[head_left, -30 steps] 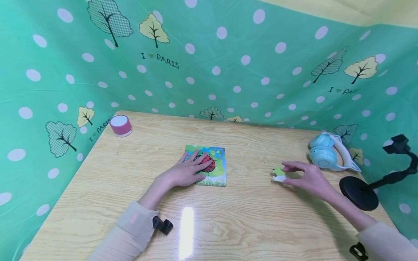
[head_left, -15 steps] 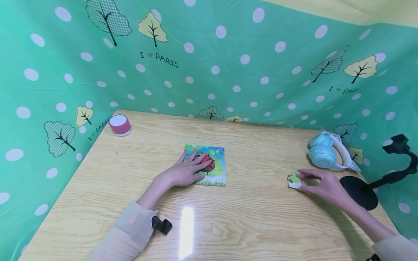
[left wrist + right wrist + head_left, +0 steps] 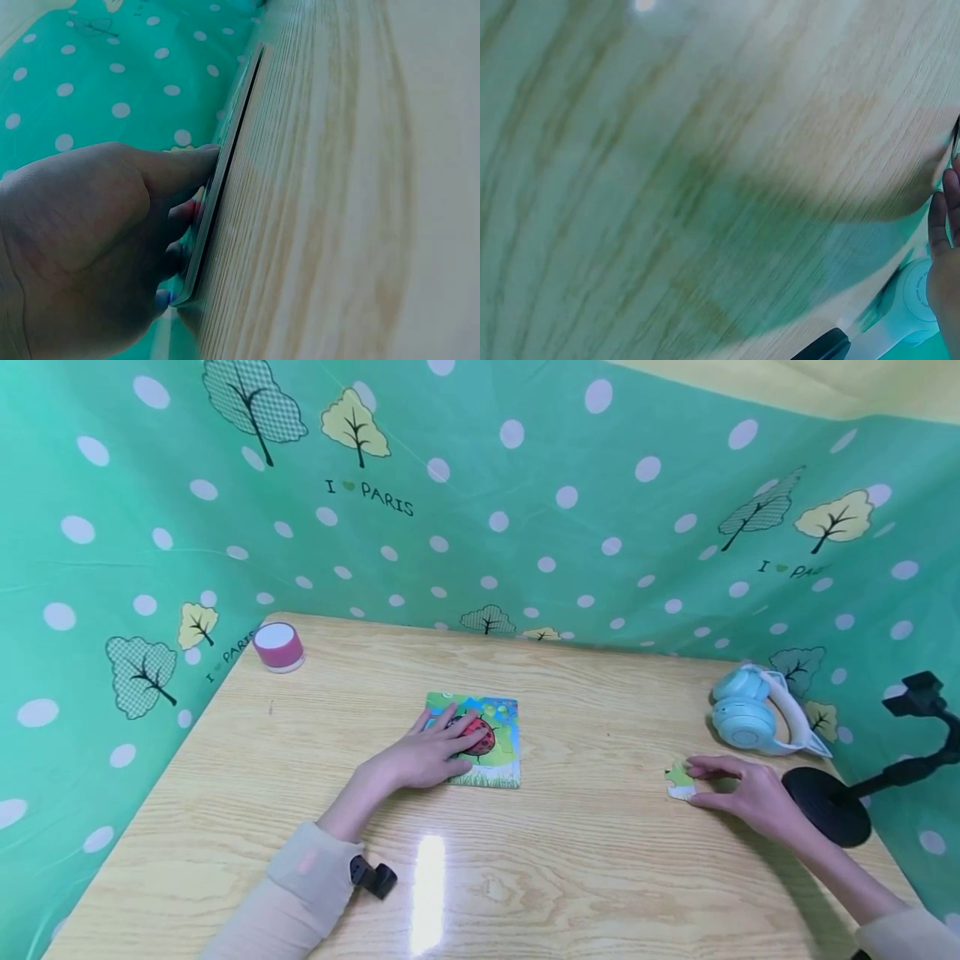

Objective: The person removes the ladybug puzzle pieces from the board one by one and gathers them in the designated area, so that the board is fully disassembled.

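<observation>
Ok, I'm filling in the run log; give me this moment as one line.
left hand: resting on ladybug puzzle | right hand: pinching puzzle piece | headphones: beyond right hand

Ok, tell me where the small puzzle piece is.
In the head view, the puzzle piece is right of centre, pinched in the right hand's grip, with the headphones beyond it and the black stand further right.

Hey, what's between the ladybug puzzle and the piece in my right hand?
In the head view, only bare tabletop lies between the ladybug puzzle and the piece in your right hand.
</observation>
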A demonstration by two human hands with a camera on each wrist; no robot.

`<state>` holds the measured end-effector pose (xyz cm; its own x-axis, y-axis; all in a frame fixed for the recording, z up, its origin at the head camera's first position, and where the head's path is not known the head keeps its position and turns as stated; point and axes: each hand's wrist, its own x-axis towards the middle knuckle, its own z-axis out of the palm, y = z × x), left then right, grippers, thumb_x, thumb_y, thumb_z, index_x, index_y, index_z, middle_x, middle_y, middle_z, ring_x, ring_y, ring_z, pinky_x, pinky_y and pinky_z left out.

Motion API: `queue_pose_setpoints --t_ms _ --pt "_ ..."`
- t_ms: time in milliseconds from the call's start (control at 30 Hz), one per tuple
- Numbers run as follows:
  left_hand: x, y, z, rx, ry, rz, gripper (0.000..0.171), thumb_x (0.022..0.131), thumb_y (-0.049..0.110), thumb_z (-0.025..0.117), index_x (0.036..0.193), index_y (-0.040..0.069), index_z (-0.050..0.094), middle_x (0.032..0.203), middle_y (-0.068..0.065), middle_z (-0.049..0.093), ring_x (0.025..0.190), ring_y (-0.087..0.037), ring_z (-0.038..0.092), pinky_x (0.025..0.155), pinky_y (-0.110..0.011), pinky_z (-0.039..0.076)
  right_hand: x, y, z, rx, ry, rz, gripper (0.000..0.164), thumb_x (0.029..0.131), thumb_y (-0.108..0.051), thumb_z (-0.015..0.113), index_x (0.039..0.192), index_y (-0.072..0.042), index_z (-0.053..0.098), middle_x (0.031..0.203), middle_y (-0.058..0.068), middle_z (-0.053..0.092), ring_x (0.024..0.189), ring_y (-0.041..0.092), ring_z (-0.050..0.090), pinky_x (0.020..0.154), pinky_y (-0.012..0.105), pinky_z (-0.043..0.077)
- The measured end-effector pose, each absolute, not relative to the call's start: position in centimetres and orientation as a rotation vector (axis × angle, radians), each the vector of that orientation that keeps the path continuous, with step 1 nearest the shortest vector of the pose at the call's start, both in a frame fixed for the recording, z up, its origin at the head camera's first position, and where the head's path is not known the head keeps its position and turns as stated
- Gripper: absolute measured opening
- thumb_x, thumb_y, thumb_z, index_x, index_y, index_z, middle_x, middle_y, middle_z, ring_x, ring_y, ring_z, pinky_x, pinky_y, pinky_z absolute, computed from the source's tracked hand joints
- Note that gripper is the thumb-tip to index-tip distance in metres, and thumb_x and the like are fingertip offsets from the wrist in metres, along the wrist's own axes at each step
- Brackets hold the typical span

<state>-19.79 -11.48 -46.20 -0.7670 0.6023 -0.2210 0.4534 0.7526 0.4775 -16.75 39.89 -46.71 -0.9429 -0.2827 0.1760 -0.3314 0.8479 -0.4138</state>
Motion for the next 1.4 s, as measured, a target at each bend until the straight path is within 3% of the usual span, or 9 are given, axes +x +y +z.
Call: queue_pose_setpoints --t_ms 400,633,867,1000,1100,1267,1333,1400 --pt "-19.6 -11.5 -46.0 0.818 2.594 0.554 0.058 0.109 0.039 0.047 0.163 0.024 0.031 0.176 -0.004 0.006 0.163 -0.036 -0.004 0.130 -0.063 -0.005 -16.8 39.3 -46.0 0.532 -2.917 0.758 0.066 0.075 -0.019 0.093 0.134 -0.004 0.067 0.106 0.006 0.081 0.093 -0.009 0.065 0.078 0.004 0.050" --pt "-19.8 -11.6 -46.0 0.824 2.598 0.552 0.059 0.109 0.039 0.047 0.163 0.021 0.032 0.175 -0.005 0.007 0.163 -0.038 -0.005 0.130 -0.062 -0.006 -18.0 37.3 -44.4 0.456 -2.799 0.906 0.048 0.088 -0.011 0.082 0.134 -0.006 0.068 0.110 0.013 0.077 0.097 -0.004 0.067 0.084 0.006 0.052" --pt "-19.7 -11.6 -45.9 0.804 2.587 0.592 0.065 0.108 0.038 0.048 0.165 0.016 0.024 0.175 -0.005 0.009 0.163 -0.036 -0.004 0.131 -0.060 -0.006 -20.0 32.8 -42.7 0.426 -2.652 1.061 0.043 0.091 -0.010 0.078 0.133 -0.014 0.070 0.116 0.007 0.076 0.102 -0.007 0.064 0.089 0.004 0.047" --pt "-19.8 -11.4 -46.0 0.790 2.588 0.597 0.067 0.109 0.038 0.048 0.165 0.014 0.022 0.175 -0.004 0.009 0.163 -0.035 -0.004 0.131 -0.059 -0.006 -21.2 29.9 -42.3 0.478 -2.639 1.032 0.041 0.092 -0.014 0.078 0.133 -0.013 0.070 0.119 0.012 0.076 0.105 -0.008 0.063 0.088 0.008 0.051" --pt "-19.9 -11.4 -46.0 0.783 2.591 0.587 0.066 0.109 0.037 0.047 0.165 0.013 0.022 0.175 -0.004 0.009 0.163 -0.035 -0.004 0.131 -0.059 -0.005 -21.8 27.7 -42.0 0.535 -2.647 0.978 0.041 0.092 -0.017 0.079 0.132 -0.011 0.071 0.123 0.011 0.075 0.109 -0.001 0.066 0.089 0.011 0.053" --pt "-20.0 -11.4 -46.5 0.766 2.592 0.562 0.069 0.108 0.041 0.048 0.165 0.018 0.018 0.175 0.000 0.005 0.163 -0.031 -0.007 0.131 -0.056 -0.008 -22.0 23.5 -41.2 0.627 -2.677 1.004 0.041 0.092 -0.018 0.079 0.131 -0.007 0.070 0.128 0.014 0.074 0.115 0.029 0.070 0.096 0.039 0.060" --pt "-20.1 -11.4 -46.6 0.773 2.592 0.574 0.068 0.108 0.040 0.048 0.165 0.018 0.019 0.175 -0.001 0.006 0.163 -0.032 -0.007 0.131 -0.057 -0.009 -22.0 21.9 -40.9 0.655 -2.698 1.047 0.042 0.092 -0.018 0.079 0.131 -0.007 0.070 0.128 0.014 0.073 0.116 0.032 0.070 0.097 0.049 0.059" --pt "-19.9 -11.4 -46.2 0.787 2.594 0.591 0.068 0.108 0.037 0.048 0.165 0.014 0.021 0.175 -0.005 0.008 0.163 -0.036 -0.004 0.131 -0.059 -0.007 -22.2 20.5 -40.6 0.675 -2.713 1.089 0.044 0.092 -0.020 0.079 0.133 -0.008 0.069 0.128 0.014 0.073 0.117 0.031 0.070 0.100 0.051 0.058"
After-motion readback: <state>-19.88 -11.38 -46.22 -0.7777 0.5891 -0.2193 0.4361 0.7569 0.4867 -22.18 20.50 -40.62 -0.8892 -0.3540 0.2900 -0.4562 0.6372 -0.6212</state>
